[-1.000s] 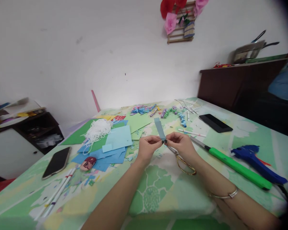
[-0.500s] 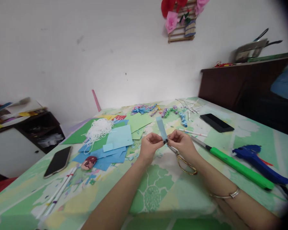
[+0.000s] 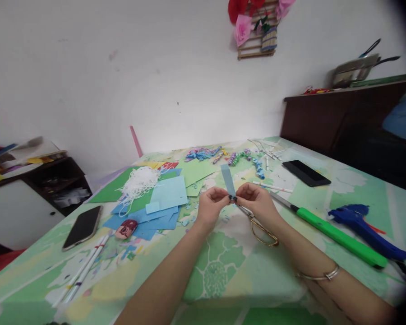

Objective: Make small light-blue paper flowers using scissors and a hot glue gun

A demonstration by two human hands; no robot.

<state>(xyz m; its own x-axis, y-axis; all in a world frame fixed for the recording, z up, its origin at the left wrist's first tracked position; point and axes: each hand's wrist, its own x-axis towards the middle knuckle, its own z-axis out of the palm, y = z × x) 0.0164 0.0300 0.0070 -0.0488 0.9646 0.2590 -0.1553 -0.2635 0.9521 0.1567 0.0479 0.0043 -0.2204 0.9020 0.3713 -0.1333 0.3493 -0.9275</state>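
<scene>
My left hand [image 3: 211,205] and my right hand [image 3: 257,201] meet above the middle of the table, fingertips pinched together on the lower end of a narrow light-blue paper strip [image 3: 228,179]. The strip stands up and leans slightly left above my fingers. Both hands are closed on it. Gold-handled scissors [image 3: 261,227] lie on the table just under my right hand.
A green-patterned cloth [image 3: 219,266] covers the table. Blue and green paper sheets [image 3: 162,198] and white string [image 3: 137,182] lie left. One phone [image 3: 83,221] is front left, another [image 3: 306,173] back right. A green-handled knife [image 3: 334,236] and blue glue gun [image 3: 365,229] lie right. Rolled paper pieces [image 3: 237,158] sit at the back.
Both hands keep their pinch on the strip and barely move; the view has drifted slightly.
</scene>
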